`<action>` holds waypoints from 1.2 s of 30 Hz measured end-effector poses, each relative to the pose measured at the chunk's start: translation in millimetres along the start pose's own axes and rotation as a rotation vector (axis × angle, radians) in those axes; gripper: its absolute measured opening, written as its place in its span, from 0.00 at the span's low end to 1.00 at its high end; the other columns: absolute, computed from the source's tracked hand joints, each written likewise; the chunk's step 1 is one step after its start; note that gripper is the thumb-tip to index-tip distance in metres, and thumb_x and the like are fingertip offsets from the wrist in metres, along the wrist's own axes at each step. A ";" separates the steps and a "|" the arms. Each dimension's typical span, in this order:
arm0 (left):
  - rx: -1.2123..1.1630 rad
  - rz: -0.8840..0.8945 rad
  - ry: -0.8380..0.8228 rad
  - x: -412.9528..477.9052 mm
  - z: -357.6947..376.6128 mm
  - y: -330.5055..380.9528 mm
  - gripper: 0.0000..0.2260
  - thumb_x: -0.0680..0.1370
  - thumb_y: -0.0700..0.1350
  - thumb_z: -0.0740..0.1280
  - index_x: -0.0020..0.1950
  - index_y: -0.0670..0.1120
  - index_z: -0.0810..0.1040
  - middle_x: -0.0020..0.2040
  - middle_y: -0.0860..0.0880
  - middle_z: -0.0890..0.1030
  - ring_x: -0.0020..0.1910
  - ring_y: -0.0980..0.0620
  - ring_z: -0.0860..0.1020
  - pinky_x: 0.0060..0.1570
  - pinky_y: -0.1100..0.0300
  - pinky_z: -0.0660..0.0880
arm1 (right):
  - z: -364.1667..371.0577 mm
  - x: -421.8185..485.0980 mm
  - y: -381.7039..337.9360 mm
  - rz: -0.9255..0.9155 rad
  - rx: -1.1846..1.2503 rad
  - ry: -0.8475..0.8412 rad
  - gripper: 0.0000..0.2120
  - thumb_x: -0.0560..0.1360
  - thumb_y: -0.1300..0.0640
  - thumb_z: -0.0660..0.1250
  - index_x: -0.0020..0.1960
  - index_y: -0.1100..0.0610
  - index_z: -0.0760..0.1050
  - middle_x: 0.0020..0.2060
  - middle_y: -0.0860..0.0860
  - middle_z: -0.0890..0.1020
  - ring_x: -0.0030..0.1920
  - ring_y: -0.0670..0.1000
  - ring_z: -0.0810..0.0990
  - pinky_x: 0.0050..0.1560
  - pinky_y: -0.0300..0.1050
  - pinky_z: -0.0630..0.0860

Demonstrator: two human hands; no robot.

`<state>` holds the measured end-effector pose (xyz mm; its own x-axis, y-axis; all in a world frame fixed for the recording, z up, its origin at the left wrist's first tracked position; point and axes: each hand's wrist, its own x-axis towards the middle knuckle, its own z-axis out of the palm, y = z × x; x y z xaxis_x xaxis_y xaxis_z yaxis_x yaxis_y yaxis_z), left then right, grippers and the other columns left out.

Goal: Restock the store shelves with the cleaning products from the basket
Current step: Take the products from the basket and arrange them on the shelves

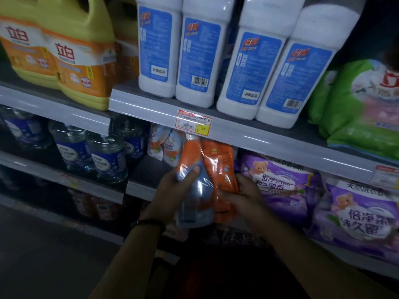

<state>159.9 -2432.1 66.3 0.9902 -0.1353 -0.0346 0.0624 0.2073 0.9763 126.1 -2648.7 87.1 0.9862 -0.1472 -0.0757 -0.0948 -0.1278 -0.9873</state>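
A plastic-wrapped orange and pale blue refill pouch pack (pixel 203 180) is held upright in front of the middle shelf (pixel 142 186), its top just under the price tag. My left hand (pixel 177 190) grips its left side, thumb across the front. My right hand (pixel 244 190) holds its right edge from below. Similar pouches (pixel 160 145) stand at the back of that shelf. The basket is only a dark shape (pixel 207 275) low between my forearms.
White bottles with blue labels (pixel 216 61) and yellow jugs (pixel 71 57) fill the upper shelf. Purple detergent bags (pixel 323 197) lie right of the pack, clear blue-labelled bottles (pixel 90 152) left, a green bag (pixel 358 104) upper right. A price tag (pixel 193 124) hangs on the shelf rail.
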 end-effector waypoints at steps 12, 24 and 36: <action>0.261 0.240 0.082 46.5 17.5 -35.4 0.24 0.74 0.39 0.79 0.67 0.52 0.76 0.60 0.49 0.86 0.60 0.48 0.86 0.52 0.50 0.87 | -2.8 52.8 12.9 -0.100 -0.138 0.225 0.19 0.77 0.70 0.75 0.65 0.57 0.79 0.55 0.52 0.89 0.53 0.50 0.89 0.52 0.46 0.86; 0.467 0.286 0.168 46.0 23.2 -38.8 0.27 0.76 0.36 0.76 0.74 0.51 0.76 0.62 0.52 0.83 0.61 0.60 0.82 0.55 0.59 0.84 | 1.0 48.8 26.5 -0.112 -0.395 0.274 0.23 0.72 0.46 0.79 0.64 0.43 0.75 0.58 0.47 0.87 0.58 0.50 0.86 0.63 0.60 0.83; 0.825 0.287 0.252 -20.1 6.3 -36.5 0.22 0.77 0.39 0.78 0.69 0.43 0.78 0.63 0.42 0.82 0.62 0.41 0.81 0.61 0.44 0.80 | -10.5 -48.3 33.5 -0.049 -0.549 0.117 0.18 0.76 0.57 0.77 0.64 0.52 0.78 0.55 0.49 0.84 0.54 0.50 0.84 0.55 0.48 0.81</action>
<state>137.0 -2443.1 32.7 0.9579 0.0503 0.2827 -0.2044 -0.5719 0.7944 73.9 -2656.1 59.1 0.9727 -0.2317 0.0150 -0.1369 -0.6243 -0.7691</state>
